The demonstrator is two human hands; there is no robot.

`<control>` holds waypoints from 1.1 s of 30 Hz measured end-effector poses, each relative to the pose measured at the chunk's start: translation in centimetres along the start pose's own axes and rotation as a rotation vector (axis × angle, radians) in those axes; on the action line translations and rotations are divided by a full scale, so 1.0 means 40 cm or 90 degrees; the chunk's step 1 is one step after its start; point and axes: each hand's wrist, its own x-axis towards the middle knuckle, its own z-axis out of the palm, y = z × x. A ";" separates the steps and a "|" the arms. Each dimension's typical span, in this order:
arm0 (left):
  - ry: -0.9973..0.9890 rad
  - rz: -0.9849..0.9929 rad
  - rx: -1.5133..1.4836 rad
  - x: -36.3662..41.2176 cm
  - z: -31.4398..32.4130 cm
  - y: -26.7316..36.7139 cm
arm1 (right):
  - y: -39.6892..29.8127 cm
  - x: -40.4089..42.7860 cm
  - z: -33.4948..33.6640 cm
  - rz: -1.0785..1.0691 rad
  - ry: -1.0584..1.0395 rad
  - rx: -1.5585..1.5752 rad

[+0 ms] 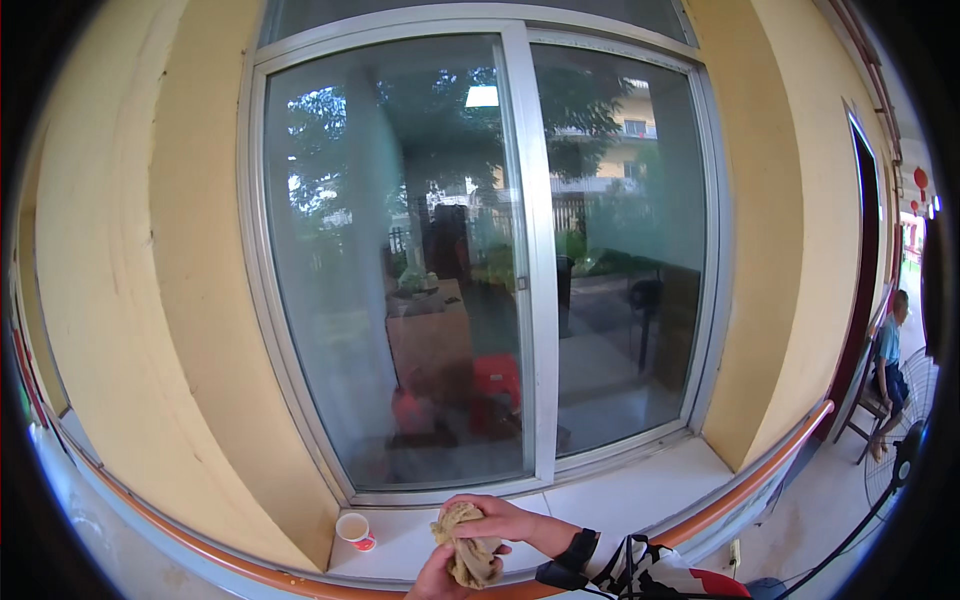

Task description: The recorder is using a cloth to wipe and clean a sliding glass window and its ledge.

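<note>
Both of my hands are at the bottom middle of the head view, over the white tiled window sill (pixel 615 502). Between them is a crumpled, beige-yellow cloth (pixel 476 562), bunched and folded. My right hand (pixel 499 517) grips it from above and behind, with a black strap around the wrist. My left hand (pixel 435 576) holds its lower left side, partly cut off by the picture's edge. To the left of the hands, a paper cup (pixel 354 528) with a red printed band stands on the sill.
A sliding window (pixel 405 262) in a metal frame rises behind the sill. An orange handrail (pixel 787 431) runs along the wall below. On the far right are a standing fan (pixel 907 450) and a person (pixel 890 352) sitting on a chair. Red lanterns (pixel 921 178) hang beyond.
</note>
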 end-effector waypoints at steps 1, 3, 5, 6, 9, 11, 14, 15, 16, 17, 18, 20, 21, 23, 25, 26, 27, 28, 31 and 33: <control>0.064 0.050 0.059 -0.001 0.039 -0.001 | -0.002 0.001 0.005 -0.002 0.006 0.007; 0.237 0.044 0.050 -0.015 0.040 -0.023 | -0.003 0.004 0.024 0.013 0.119 -0.331; 0.245 0.076 0.161 -0.016 0.028 -0.034 | 0.014 0.016 0.053 0.003 0.188 -0.422; 0.254 0.063 0.163 -0.024 0.031 -0.041 | 0.043 0.026 0.048 -0.031 0.191 -0.449; 0.241 -0.028 0.139 -0.010 0.039 -0.028 | 0.043 0.018 -0.025 -0.083 0.056 -0.493; 0.379 -0.017 0.133 -0.011 0.092 -0.041 | 0.037 -0.006 -0.065 0.073 -0.112 -0.026; -0.047 -0.030 -0.160 -0.056 -0.008 -0.043 | 0.043 -0.016 -0.041 -0.059 -0.225 0.140; -0.039 -0.014 -0.161 -0.053 0.017 -0.065 | 0.003 -0.022 -0.024 -0.116 -0.281 0.222; 0.125 0.003 -0.076 -0.054 0.050 -0.099 | -0.043 -0.046 -0.003 -0.090 -0.287 0.343; 0.290 0.014 0.010 -0.055 0.079 -0.126 | -0.029 -0.039 -0.015 -0.084 -0.307 0.349; 0.332 0.031 -0.035 -0.067 0.065 -0.155 | -0.001 -0.016 -0.024 -0.107 -0.367 0.247; 0.382 0.069 0.044 -0.089 0.117 -0.167 | -0.009 -0.004 0.008 -0.092 -0.367 0.098; 0.415 0.062 0.130 -0.089 0.178 -0.155 | -0.019 -0.020 0.015 -0.073 -0.330 0.085; 0.322 0.202 0.118 -0.063 0.241 -0.167 | 0.015 -0.027 0.051 -0.007 -0.194 0.011; 0.441 0.228 0.152 -0.054 0.260 -0.169 | 0.030 -0.034 0.119 -0.004 -0.027 -0.078; 0.456 0.216 0.159 -0.079 0.203 -0.187 | 0.038 -0.040 0.152 -0.115 0.023 -0.173; 0.471 0.209 0.162 -0.122 0.148 -0.214 | 0.033 -0.034 0.175 -0.111 -0.004 -0.206; 0.502 0.241 0.150 -0.131 0.162 -0.230 | 0.027 -0.021 0.189 -0.084 -0.029 -0.261; 0.518 0.269 0.060 -0.168 0.214 -0.179 | 0.028 0.047 0.129 0.081 -0.390 0.106; 0.389 0.232 0.039 -0.237 0.247 -0.136 | 0.000 0.066 0.189 -0.054 -0.408 0.338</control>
